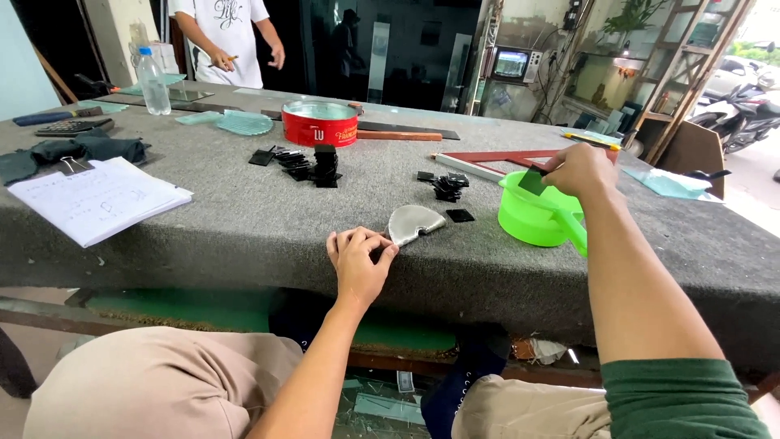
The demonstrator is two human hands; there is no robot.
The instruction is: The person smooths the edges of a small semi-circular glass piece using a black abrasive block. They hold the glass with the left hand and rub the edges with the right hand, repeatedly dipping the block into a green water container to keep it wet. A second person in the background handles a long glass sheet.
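My left hand (358,258) rests at the near edge of the grey felt table (244,219), fingers curled on a small dark piece, right beside a fan-shaped frosted glass piece (412,223). My right hand (579,168) reaches over a bright green plastic jug (536,218) and pinches a small dark glass piece (532,181) at its rim. Small black glass squares lie in stacks (448,186) and a single one (460,215) between the two hands.
More black pieces (313,162) sit near a red round tin (320,124). A clipped paper pad (97,199), dark cloth, calculator and water bottle (152,81) are at the left. A red-and-white square ruler (496,159) lies behind the jug. Another person (227,36) stands across the table.
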